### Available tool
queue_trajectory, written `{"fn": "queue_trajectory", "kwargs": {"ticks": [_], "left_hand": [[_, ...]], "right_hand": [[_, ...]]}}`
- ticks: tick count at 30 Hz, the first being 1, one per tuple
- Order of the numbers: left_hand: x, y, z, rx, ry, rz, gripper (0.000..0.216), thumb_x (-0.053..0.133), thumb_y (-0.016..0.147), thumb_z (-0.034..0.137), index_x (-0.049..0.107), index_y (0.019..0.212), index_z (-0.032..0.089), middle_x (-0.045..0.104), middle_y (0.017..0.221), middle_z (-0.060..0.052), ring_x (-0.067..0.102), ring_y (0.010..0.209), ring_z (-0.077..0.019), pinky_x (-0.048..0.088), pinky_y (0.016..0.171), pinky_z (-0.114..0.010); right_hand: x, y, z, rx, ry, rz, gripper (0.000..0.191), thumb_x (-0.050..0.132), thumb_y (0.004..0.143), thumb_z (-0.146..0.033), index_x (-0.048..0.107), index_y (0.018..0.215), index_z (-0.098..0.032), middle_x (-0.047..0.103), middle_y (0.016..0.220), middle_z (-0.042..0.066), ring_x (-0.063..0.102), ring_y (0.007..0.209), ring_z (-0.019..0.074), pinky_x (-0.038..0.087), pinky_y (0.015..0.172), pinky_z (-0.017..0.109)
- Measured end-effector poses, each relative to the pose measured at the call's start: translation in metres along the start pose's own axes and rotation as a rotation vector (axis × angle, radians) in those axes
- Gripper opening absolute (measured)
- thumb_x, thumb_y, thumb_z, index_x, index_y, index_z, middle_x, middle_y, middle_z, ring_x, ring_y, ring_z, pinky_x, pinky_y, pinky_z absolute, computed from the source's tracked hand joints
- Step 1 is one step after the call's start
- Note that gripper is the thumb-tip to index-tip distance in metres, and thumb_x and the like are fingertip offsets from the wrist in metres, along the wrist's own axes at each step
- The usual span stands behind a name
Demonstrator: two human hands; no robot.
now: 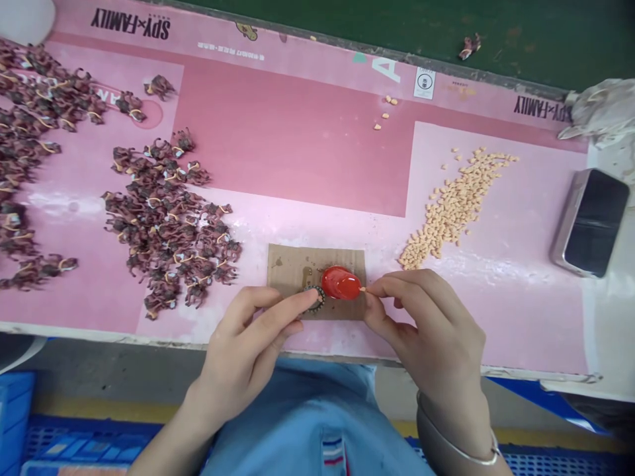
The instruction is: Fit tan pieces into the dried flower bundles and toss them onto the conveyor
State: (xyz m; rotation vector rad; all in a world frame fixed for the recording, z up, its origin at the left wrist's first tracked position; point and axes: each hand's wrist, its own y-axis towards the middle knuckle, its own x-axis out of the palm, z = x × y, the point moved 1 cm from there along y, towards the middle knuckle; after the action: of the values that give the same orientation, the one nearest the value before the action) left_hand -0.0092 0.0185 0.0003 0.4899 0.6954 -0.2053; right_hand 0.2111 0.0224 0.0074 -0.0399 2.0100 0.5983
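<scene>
With fingers [389, 289] of right hand [439, 337] pinched together on small beige pellet [362, 289] at right rim of glossy red oval dish [329, 283]; with left hand [245, 347] loosely parted, one fingertip resting on dark ridge-edged round cap [318, 305] just left of dish. Beneath dish, flat brown cardboard [288, 266].

Dark-faced phone [595, 221], pale edge, sits at 3 o'clock. Crumpled translucent plastic [602, 112] lies at 2 o'clock, near the phone. White round-edged object [24, 18], partly cropped, at 10 o'clock. Green surface [421, 26] spans 1 o'clock. Blue crate [14, 400] shows at 8 o'clock.
</scene>
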Motion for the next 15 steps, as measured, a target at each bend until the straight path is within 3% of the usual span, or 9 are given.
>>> {"fn": "queue_trajectory", "kwargs": {"ticks": [3,6,10,15], "left_hand": [[0.004,-0.003,-0.001,-0.05,-0.062,0.036,0.02,0.052,0.109,0.014,0.068,0.122,0.015,0.069,0.097,-0.002,0.07,0.086,-0.0076,0.058,0.084,-0.011],[0.007,-0.007,-0.002,-0.075,-0.159,0.126,0.009,0.064,0.103,0.011,0.068,0.109,0.016,0.076,0.092,-0.001,0.075,0.084,-0.0087,0.062,0.083,-0.012],[0.007,-0.009,0.0,0.041,-0.132,0.131,0.009,0.069,0.098,0.006,0.07,0.1,0.015,0.079,0.094,-0.004,0.079,0.087,-0.0128,0.068,0.084,-0.018],[0.006,-0.021,0.001,0.115,-0.106,0.139,0.011,0.068,0.098,0.005,0.073,0.103,0.012,0.079,0.099,-0.004,0.079,0.104,-0.0162,0.067,0.101,-0.024]], "right_hand": [[-0.001,0.0,-0.001,0.004,-0.006,0.018,0.016,0.06,0.101,-0.007,0.057,0.098,-0.023,0.07,0.083,0.0,0.066,0.073,0.0137,0.052,0.06,0.028],[-0.004,0.001,-0.008,0.013,0.033,0.05,0.019,0.062,0.098,-0.005,0.058,0.096,-0.023,0.07,0.081,0.0,0.066,0.071,0.0134,0.052,0.059,0.027],[-0.004,0.004,-0.027,0.014,0.179,0.103,0.02,0.062,0.095,-0.001,0.06,0.095,-0.02,0.069,0.078,0.0,0.065,0.071,0.0122,0.056,0.065,0.026],[0.001,0.006,-0.042,0.044,0.285,0.096,0.021,0.062,0.093,0.0,0.058,0.093,-0.02,0.069,0.077,0.0,0.066,0.072,0.0112,0.057,0.066,0.024]]}}
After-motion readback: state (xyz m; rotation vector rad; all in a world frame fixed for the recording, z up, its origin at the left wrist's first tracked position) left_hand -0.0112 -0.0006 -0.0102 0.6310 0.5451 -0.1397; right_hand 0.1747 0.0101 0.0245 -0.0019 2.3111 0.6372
